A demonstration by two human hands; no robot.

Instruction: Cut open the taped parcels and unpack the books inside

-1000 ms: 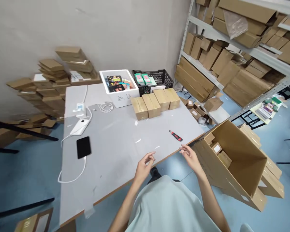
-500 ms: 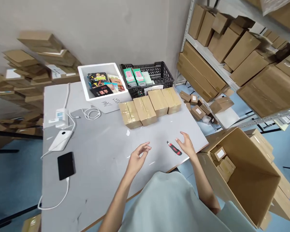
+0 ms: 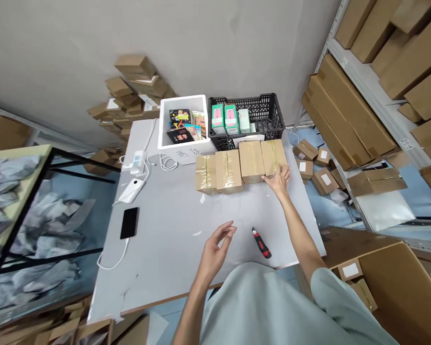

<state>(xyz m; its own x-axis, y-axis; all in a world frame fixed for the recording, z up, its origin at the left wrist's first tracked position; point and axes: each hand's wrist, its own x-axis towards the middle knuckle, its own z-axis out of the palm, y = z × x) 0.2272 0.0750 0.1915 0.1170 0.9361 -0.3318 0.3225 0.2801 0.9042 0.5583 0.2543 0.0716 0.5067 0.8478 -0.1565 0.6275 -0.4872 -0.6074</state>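
A row of several taped cardboard boxes stands on the grey table. My right hand (image 3: 280, 181) is at the front end of the rightmost cardboard box (image 3: 273, 154), with thumb and fingers spread across its width. It seems to touch the box, though a firm grip does not show. Beside it stands another cardboard box (image 3: 252, 160). My left hand (image 3: 217, 243) hovers over the table near its front edge, fingers loosely curved, thumb apart, nothing in it. Between the hands and nearer my body lies a red and black utility knife (image 3: 262, 244).
Behind the boxes are a white foam box (image 3: 164, 142) of books and a black crate (image 3: 280, 117) with green packs. A phone (image 3: 130, 223), power strip (image 3: 130, 190) and cables lie left. A large open carton (image 3: 391, 256) stands at right, below shelves (image 3: 359, 79).
My right hand has moved from beside the knife forward to the rightmost box. My left hand still hovers over the table. The camera view has shifted toward the left.
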